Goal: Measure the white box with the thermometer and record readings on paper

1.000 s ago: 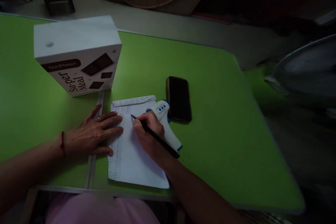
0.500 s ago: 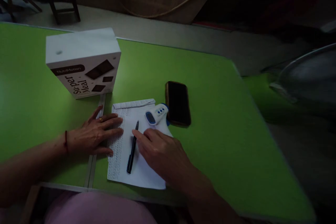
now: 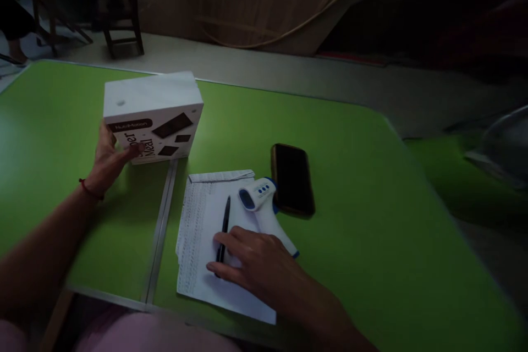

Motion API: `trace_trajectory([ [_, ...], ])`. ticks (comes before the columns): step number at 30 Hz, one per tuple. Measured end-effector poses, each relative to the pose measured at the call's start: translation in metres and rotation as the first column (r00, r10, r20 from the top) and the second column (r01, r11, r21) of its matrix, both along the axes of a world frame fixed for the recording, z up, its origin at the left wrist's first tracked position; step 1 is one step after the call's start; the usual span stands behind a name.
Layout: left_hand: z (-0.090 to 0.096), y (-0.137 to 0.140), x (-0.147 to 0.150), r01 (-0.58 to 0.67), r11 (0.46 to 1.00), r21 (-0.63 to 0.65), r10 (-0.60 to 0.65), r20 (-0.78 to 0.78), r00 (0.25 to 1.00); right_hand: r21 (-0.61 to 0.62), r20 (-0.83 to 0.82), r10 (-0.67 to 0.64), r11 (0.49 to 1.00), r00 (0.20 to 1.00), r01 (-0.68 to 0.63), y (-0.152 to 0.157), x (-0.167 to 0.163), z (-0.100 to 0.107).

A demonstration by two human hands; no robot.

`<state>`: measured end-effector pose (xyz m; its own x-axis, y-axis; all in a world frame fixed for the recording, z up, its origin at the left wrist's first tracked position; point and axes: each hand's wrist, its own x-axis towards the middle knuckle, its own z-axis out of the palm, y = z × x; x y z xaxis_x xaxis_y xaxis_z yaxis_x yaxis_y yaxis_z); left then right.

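My left hand (image 3: 108, 158) grips the lower left side of a white NutriMotion "Super Meal" box (image 3: 154, 93), its thumb across the printed front and the other fingers mostly hidden behind. The box stands upright on the table. My right hand (image 3: 258, 261) lies over a black pen (image 3: 225, 215) on the notebook (image 3: 202, 275), index finger and thumb apart and both across the pen. Handwriting fills the left part of the page. A white and blue infrared thermometer (image 3: 260, 193) rests partly on the notebook, its handle running beside my right hand.
A dark smartphone (image 3: 292, 179) lies right of the thermometer. The green table (image 3: 371, 220) has a metal seam (image 3: 163, 231) running between its two halves. Beyond its far edge stands a wooden chair (image 3: 121, 16). Part of a person's leg (image 3: 15, 47) shows at upper left.
My left hand has left the notebook's edge and taken hold of the box. My right hand has slid down along the pen, with its thumb now showing. The view has shifted slightly.
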<state>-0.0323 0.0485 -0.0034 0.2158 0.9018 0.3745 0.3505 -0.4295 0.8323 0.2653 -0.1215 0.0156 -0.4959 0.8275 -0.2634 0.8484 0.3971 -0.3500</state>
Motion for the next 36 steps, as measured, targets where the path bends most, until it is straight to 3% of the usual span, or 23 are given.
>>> trace_trajectory([
  [4,0.002,0.000,0.003,0.024,0.989,-0.143,-0.022,0.015,1.000,-0.004,0.064,-0.028,1.000,0.998,0.028,0.004,-0.001,0.001],
  [8,0.020,-0.010,0.005,-0.067,0.991,-0.114,0.061,-0.051,0.997,-0.051,0.066,-0.060,0.997,0.996,0.064,0.007,0.002,0.004],
  [11,0.037,-0.022,0.008,0.164,0.958,-0.236,-0.157,0.052,0.986,-0.069,0.073,-0.059,0.996,0.996,0.064,0.007,0.002,0.005],
  [12,0.042,-0.026,0.010,0.279,0.910,-0.307,-0.259,0.108,0.960,-0.076,0.073,-0.062,0.995,0.995,0.067,0.007,0.002,0.006],
  [14,0.051,-0.033,0.016,0.468,0.758,-0.455,-0.423,0.204,0.883,-0.100,0.073,-0.072,0.992,0.995,0.079,0.008,0.002,0.008],
  [16,0.055,-0.038,0.023,0.564,0.613,-0.554,-0.516,0.259,0.816,-0.128,0.067,-0.082,0.988,0.994,0.090,0.011,0.005,0.011],
  [18,0.057,-0.039,0.030,0.606,0.522,-0.600,-0.565,0.289,0.773,-0.138,0.035,-0.089,0.986,0.995,0.093,0.016,0.010,0.014],
  [20,0.056,-0.037,0.034,0.630,0.473,-0.616,-0.584,0.317,0.748,-0.063,0.015,-0.150,0.987,0.989,0.150,0.022,0.017,0.016],
  [22,0.053,-0.035,0.036,0.637,0.460,-0.619,-0.583,0.330,0.742,0.100,0.072,-0.304,0.950,0.950,0.296,0.027,0.025,0.017],
  [24,0.050,-0.033,0.035,0.625,0.471,-0.623,-0.574,0.321,0.753,0.239,0.191,-0.482,0.868,0.855,0.436,0.032,0.031,0.017],
  [26,0.048,-0.033,0.033,0.605,0.483,-0.633,-0.566,0.302,0.767,0.229,0.309,-0.559,0.829,0.770,0.510,0.036,0.034,0.016],
  [29,0.046,-0.034,0.031,0.596,0.488,-0.637,-0.565,0.290,0.773,0.078,0.352,-0.544,0.828,0.761,0.556,0.042,0.033,0.016],
  [31,0.045,-0.034,0.031,0.603,0.491,-0.629,-0.570,0.291,0.768,0.057,0.301,-0.573,0.809,0.762,0.586,0.045,0.034,0.014],
  [33,0.046,-0.035,0.031,0.608,0.493,-0.622,-0.576,0.290,0.764,0.094,0.178,-0.651,0.758,0.738,0.645,0.046,0.035,0.011],
  [36,0.045,-0.035,0.031,0.603,0.506,-0.616,-0.582,0.271,0.766,0.071,-0.257,-0.726,0.644,0.637,0.762,0.042,0.036,0.007],
])
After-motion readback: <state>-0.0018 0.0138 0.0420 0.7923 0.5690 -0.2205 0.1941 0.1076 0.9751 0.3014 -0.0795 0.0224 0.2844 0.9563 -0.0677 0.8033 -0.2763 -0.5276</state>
